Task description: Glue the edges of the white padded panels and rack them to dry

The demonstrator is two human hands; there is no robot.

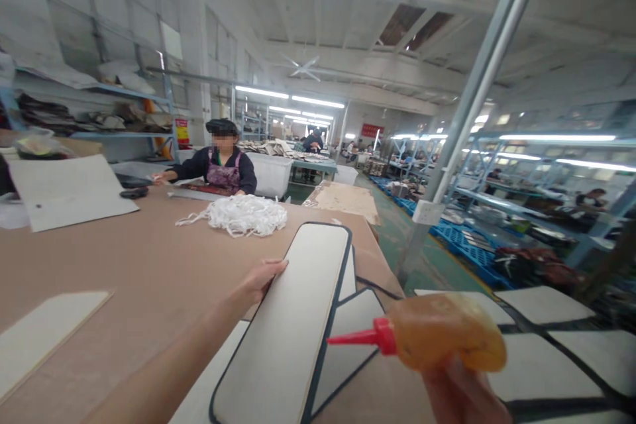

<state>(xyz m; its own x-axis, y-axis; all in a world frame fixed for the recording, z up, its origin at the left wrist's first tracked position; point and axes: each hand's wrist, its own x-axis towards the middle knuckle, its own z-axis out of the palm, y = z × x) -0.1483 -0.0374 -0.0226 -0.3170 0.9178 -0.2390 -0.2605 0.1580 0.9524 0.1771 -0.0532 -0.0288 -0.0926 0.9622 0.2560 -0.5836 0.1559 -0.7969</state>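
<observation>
Above a brown table [149, 252] in a workshop [328, 13], left fingers [274, 267] clamp a panel [293, 305], blurred right fingers [458, 374] seemingly a bottle [447, 331].

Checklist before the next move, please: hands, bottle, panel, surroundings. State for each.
1. Left hand on the long white panel: ok, gripping its left edge.
2. Right hand on the amber bottle: ok, held tipped sideways.
3. Red nozzle pointed toward the panel's dark right edge: ok.
4. Nozzle tip touching that edge: cannot tell.
5. White strip pile apart from the panel: ok.
6. Co-worker away from the panel: ok, seen beyond the pile.
</observation>
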